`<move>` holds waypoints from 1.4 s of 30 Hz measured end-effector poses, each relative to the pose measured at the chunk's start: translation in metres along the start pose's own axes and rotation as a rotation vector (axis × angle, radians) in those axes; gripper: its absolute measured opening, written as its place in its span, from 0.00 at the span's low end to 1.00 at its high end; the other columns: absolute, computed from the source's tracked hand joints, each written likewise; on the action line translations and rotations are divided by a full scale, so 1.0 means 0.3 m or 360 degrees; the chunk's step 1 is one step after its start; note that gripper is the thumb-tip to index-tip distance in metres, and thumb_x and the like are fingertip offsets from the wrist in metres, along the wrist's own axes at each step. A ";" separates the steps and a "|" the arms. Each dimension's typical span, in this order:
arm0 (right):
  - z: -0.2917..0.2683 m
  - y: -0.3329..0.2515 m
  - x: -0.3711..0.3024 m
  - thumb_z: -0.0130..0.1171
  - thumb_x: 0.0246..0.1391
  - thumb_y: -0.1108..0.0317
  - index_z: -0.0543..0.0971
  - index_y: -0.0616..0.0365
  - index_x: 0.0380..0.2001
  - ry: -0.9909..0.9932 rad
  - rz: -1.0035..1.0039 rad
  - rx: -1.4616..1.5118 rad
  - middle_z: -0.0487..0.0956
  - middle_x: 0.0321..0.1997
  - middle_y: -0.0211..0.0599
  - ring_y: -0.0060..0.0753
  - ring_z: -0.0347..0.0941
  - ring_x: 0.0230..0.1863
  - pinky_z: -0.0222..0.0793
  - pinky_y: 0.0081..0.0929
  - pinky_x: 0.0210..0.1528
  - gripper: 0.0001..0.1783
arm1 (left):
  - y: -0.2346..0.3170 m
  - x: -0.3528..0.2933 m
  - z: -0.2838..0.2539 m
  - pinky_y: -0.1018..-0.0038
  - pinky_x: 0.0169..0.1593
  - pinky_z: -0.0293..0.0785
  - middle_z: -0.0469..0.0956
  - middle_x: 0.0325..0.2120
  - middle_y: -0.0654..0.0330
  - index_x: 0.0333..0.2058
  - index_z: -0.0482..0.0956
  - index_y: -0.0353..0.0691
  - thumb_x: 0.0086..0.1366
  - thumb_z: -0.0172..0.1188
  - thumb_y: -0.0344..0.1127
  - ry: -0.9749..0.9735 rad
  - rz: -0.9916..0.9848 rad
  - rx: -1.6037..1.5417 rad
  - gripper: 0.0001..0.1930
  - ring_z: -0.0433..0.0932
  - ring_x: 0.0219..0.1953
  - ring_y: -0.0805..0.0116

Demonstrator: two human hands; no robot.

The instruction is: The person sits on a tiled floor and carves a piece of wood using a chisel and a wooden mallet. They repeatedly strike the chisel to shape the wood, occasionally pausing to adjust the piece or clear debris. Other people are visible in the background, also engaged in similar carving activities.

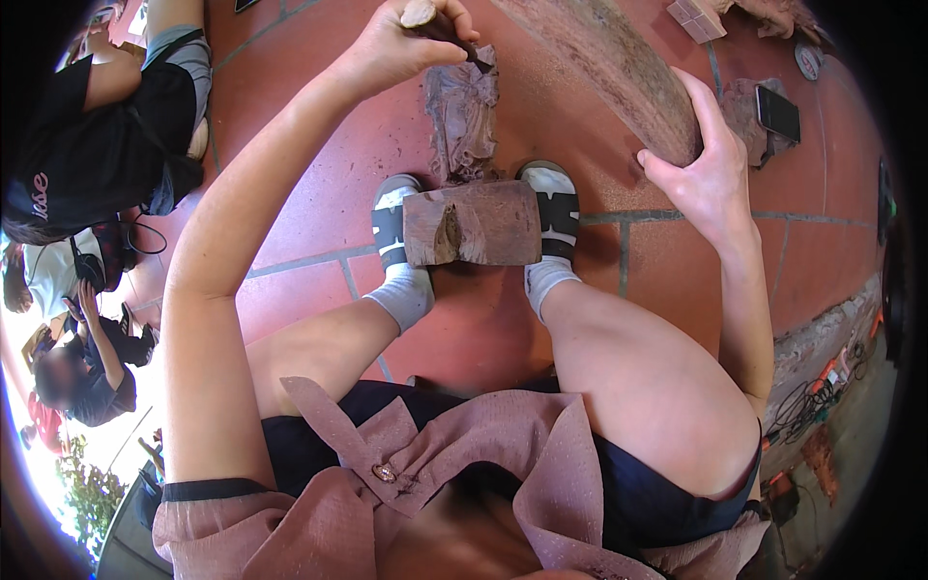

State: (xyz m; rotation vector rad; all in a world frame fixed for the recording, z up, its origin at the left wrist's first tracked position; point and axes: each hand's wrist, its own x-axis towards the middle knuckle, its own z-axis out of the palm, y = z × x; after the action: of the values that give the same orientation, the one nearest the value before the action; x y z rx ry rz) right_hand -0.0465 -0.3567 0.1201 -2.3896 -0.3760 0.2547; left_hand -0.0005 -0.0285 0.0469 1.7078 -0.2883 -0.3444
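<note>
So the person's sitting over a red tiled floor [667, 256], knees apart, with a carved wooden piece [462, 121] out in front, just past the feet. Surface is full of cut folds and ridges. Nearer to the body there's a chunky reddish-brown wood block [483, 224] between the two strapped sandals [559, 215], with a deep notch in its face. The carving's near end meets the block, but can't tell from this angle if they're one piece.

Left hand [411, 39] has its fingers wrapped around a dark-handled tool [437, 43] that looks like a chisel, pale at the butt end. It's tilted, with its narrow end right by the far end of the carving; can't tell whether it's actually touching.

Right hand [710, 179] is clamped around the near end of a long, thick hunk of wood [619, 72], thumb on one side and fingers on the other. That thing slants up toward the carving's far side and runs out of frame at the top.

Off to the right, a dark phone [777, 114] lies by a rough wood scrap [742, 111], and further up there's a boxy wood offcut [696, 19]. Lower right has tangled black cables [807, 411]. Over on the left, a co-worker in a black top [92, 145] is nearby, with more people beyond.
</note>
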 end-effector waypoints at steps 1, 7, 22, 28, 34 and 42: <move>0.001 0.001 0.000 0.67 0.39 0.75 0.67 0.55 0.58 0.0006 -0.0012 0.0004 0.77 0.50 0.40 0.33 0.74 0.52 0.68 0.30 0.55 0.39 | 0.002 0.001 0.002 0.76 0.46 0.74 0.80 0.34 0.62 0.33 0.75 0.38 0.49 0.65 0.17 -0.0006 0.0004 -0.0022 0.13 0.77 0.39 0.74; 0.010 0.016 -0.006 0.66 0.37 0.75 0.67 0.53 0.58 0.0113 -0.0106 -0.0004 0.78 0.47 0.45 0.39 0.77 0.49 0.71 0.32 0.51 0.40 | 0.023 0.011 0.029 0.74 0.44 0.74 0.79 0.31 0.64 0.29 0.76 0.38 0.47 0.64 0.18 0.0041 0.0108 0.0158 0.10 0.77 0.38 0.72; -0.002 0.068 -0.008 0.66 0.37 0.72 0.67 0.49 0.58 0.0159 -0.0122 -0.0211 0.79 0.47 0.46 0.43 0.78 0.48 0.73 0.33 0.49 0.39 | 0.111 0.073 0.135 0.66 0.43 0.76 0.79 0.30 0.51 0.35 0.78 0.38 0.50 0.64 0.27 -0.0223 0.0004 0.1031 0.12 0.79 0.37 0.55; 0.073 0.050 -0.053 0.68 0.34 0.70 0.67 0.54 0.58 -0.0007 0.0076 0.0148 0.79 0.44 0.46 0.37 0.77 0.46 0.70 0.33 0.51 0.41 | 0.113 -0.048 -0.027 0.70 0.43 0.76 0.79 0.30 0.56 0.34 0.78 0.40 0.48 0.70 0.32 -0.0335 0.0018 0.0488 0.14 0.79 0.35 0.61; 0.040 0.020 -0.060 0.69 0.33 0.72 0.67 0.59 0.57 -0.0135 -0.0010 0.0260 0.76 0.48 0.39 0.32 0.73 0.49 0.68 0.32 0.52 0.42 | -0.082 -0.208 -0.022 0.77 0.45 0.79 0.80 0.36 0.61 0.40 0.78 0.39 0.59 0.65 0.28 0.0646 -0.0111 -0.0340 0.11 0.80 0.37 0.73; -0.062 -0.240 0.110 0.65 0.34 0.76 0.68 0.61 0.54 -0.0373 -0.0252 0.0037 0.75 0.40 0.31 0.21 0.71 0.40 0.69 0.24 0.44 0.37 | -0.204 -0.286 0.083 0.82 0.38 0.73 0.78 0.31 0.67 0.38 0.79 0.40 0.55 0.66 0.27 0.0880 -0.0143 -0.0678 0.11 0.76 0.32 0.80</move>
State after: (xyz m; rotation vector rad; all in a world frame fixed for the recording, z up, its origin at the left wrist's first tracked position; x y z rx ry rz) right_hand -0.0246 -0.3054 0.1792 -2.2979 -0.6640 0.4652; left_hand -0.0895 -0.0087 -0.0115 1.3298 0.2545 0.0143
